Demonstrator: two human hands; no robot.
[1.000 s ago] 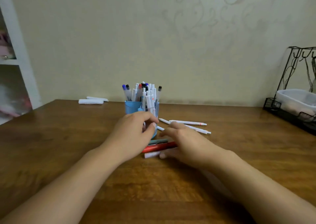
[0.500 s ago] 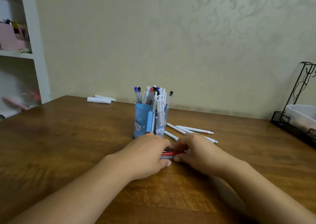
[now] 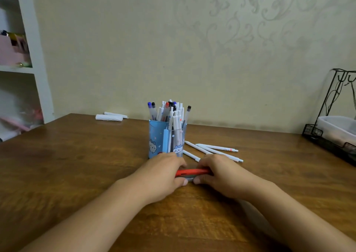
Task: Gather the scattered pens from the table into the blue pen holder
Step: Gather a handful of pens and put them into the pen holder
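Observation:
The blue pen holder [image 3: 156,140] stands upright at the middle of the wooden table [image 3: 77,165], crowded with several pens. Just in front of it my left hand [image 3: 163,176] and my right hand [image 3: 221,174] meet, both closed around the ends of a red pen [image 3: 192,171] held level just above the table. A grey pen [image 3: 189,179] peeks out beneath it between my thumbs. To the right of the holder lie several white pens [image 3: 215,148] flat on the table, partly hidden behind my right hand.
Two white rolled items [image 3: 109,117] lie at the table's far left edge by the wall. A black wire rack [image 3: 331,136] with a white plastic box stands at the right edge. A white shelf [image 3: 36,59] rises at the left.
My hands drew together and took the red pen from both ends. The view tilted up, so the holder and hands sit lower in the frame.

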